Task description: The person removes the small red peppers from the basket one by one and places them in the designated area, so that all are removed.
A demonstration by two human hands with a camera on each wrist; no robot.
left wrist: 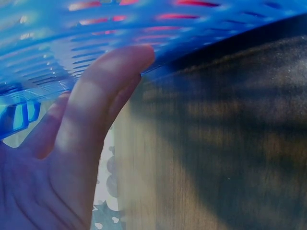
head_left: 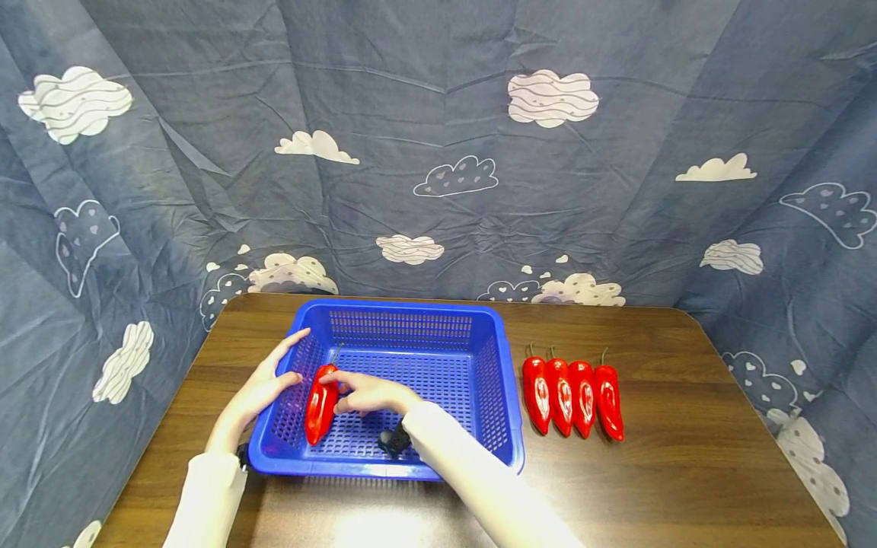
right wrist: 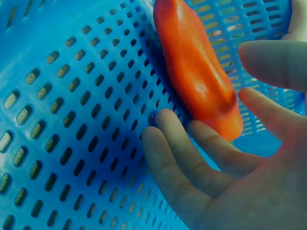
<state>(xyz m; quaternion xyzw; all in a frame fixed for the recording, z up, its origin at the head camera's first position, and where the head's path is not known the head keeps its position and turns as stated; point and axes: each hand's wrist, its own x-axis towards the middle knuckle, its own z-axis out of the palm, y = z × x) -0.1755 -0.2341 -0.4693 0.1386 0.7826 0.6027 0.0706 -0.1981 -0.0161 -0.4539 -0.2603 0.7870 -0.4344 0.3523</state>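
A blue plastic basket [head_left: 510, 380] with slotted walls stands on the table. Inside, along its left wall, lies a red pepper [head_left: 319, 415] with a thin green stem. My right hand [head_left: 373, 393] reaches into the basket beside this pepper. In the right wrist view its fingers are spread and fairly straight, one fingertip touching or nearly touching the pepper [right wrist: 194, 62]; nothing is gripped. My left hand [head_left: 256, 390] rests against the basket's left side, fingers extended along the rim. From the left wrist, the thumb [left wrist: 103, 76] lies against the slotted outer wall.
Several red peppers [head_left: 562, 396] lie side by side on the wooden table [head_left: 692, 426], right of the basket. A dark curtain [head_left: 438, 99] with white clouds hangs behind and around the table. A black wrist device [head_left: 394, 440] shows under the right sleeve.
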